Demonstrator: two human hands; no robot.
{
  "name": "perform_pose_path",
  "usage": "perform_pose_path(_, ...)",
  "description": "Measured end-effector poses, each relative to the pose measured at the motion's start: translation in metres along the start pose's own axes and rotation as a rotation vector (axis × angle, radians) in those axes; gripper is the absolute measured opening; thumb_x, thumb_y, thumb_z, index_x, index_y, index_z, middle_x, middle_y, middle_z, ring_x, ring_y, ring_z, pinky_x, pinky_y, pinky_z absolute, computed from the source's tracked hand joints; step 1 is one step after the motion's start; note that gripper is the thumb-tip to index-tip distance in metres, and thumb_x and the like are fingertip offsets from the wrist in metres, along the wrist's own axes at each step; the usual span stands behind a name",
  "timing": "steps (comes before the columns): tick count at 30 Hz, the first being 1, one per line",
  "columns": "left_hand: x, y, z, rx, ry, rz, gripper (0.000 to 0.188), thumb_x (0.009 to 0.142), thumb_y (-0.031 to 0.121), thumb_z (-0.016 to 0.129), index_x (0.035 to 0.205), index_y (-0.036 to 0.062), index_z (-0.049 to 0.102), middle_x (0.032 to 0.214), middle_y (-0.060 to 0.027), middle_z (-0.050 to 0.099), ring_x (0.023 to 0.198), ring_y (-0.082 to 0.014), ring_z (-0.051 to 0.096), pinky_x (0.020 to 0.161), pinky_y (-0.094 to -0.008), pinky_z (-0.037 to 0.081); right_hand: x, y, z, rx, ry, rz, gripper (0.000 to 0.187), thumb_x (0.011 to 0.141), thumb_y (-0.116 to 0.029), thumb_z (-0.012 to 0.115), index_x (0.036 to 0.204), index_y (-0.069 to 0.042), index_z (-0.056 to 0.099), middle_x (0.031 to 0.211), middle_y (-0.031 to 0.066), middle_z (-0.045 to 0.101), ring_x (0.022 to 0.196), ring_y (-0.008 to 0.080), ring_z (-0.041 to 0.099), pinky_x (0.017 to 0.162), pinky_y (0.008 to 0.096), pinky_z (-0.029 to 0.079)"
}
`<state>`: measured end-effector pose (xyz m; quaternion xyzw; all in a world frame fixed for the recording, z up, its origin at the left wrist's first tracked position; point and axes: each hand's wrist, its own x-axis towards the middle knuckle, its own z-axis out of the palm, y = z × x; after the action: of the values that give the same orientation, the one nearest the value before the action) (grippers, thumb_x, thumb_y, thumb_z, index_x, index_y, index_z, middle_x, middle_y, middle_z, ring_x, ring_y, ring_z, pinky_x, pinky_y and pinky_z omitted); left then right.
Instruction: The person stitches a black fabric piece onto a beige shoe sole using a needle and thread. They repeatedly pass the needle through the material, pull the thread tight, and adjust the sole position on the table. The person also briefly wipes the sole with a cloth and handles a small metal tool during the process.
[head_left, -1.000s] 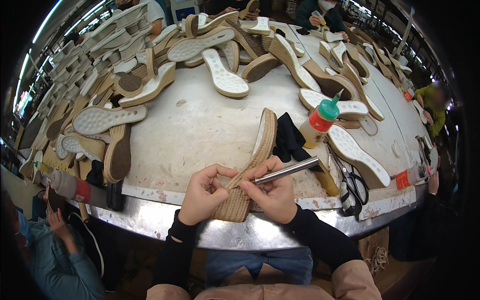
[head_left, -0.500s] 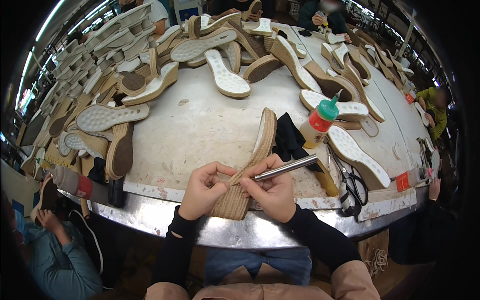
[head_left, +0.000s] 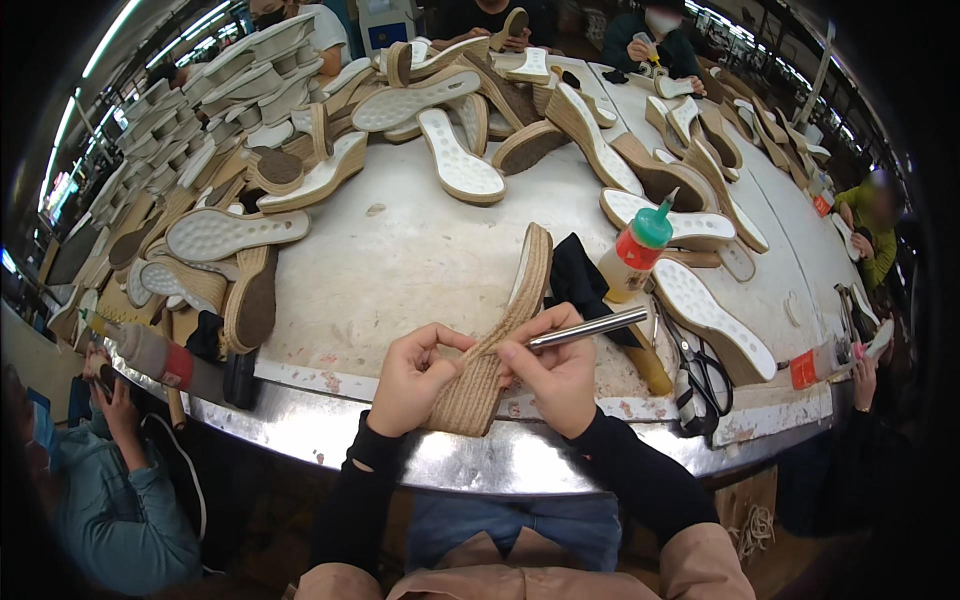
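Observation:
A wedge shoe sole [head_left: 470, 395] wrapped in braided tan rope stands on its side at the table's near edge, its toe pointing away from me. My left hand [head_left: 408, 380] pinches the rope wrapping along the sole's upper edge, fingers closed. On the other side, my right hand [head_left: 560, 375] is closed around a slim silver metal rod [head_left: 590, 327], which slants up to the right. The right thumb and fingertips are beside the sole's rope side. Whether they also pinch a loose strand is too small to tell.
Right of the sole are a black cloth [head_left: 575, 270], a green-capped glue bottle [head_left: 635, 250], black scissors [head_left: 705, 375] and a yellow-handled tool [head_left: 650, 368]. White-topped wedge soles [head_left: 460, 160] pile up at the back. Another glue bottle [head_left: 150, 352] lies left. Co-workers sit around the table.
My right hand has shifted slightly right, its fingertips farther from the left hand's, and the rod has moved with it. The left hand keeps its hold on the sole.

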<state>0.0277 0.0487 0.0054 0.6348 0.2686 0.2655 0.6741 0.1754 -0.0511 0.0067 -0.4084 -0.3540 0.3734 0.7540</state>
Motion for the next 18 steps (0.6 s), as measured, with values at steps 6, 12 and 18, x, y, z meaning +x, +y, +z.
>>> perform_pose_path(6, 0.002, 0.004, -0.003, 0.041, -0.066, 0.051, 0.027, 0.077, -0.004, 0.062, 0.104, -0.0043, 0.06, 0.078, 0.003, 0.055, 0.062, 0.0004, 0.044, 0.058, -0.0161, 0.035, 0.009, -0.006, -0.011, -0.016, 0.094, -0.067, 0.025, 0.085, 0.002, 0.064, 0.095, -0.003, 0.042, 0.079, 0.0101, 0.06, 0.061, 0.0127, 0.06, 0.053, 0.0247, 0.052)
perform_pose_path(12, -0.001, 0.004, -0.001, 0.059, -0.041, 0.044, 0.023, 0.083, 0.0, 0.061, 0.106, -0.0029, 0.061, 0.092, -0.0015, 0.063, 0.065, -0.0003, 0.049, 0.061, -0.0164, 0.04, 0.016, -0.007, -0.021, 0.028, 0.173, -0.058, 0.023, 0.084, 0.0, 0.065, 0.095, -0.005, 0.045, 0.078, 0.0085, 0.06, 0.06, 0.0126, 0.058, 0.052, 0.0242, 0.049)
perform_pose_path(18, -0.034, -0.003, -0.008, -0.109, 0.214, 0.111, 0.019, 0.094, 0.011, 0.054, 0.106, -0.0014, 0.062, 0.1, -0.0046, 0.065, 0.081, -0.0074, 0.058, 0.077, -0.0221, 0.046, 0.024, -0.008, -0.033, 0.053, 0.228, -0.062, 0.023, 0.083, -0.003, 0.068, 0.093, -0.004, 0.047, 0.079, 0.0091, 0.062, 0.059, 0.0118, 0.058, 0.053, 0.0233, 0.049)
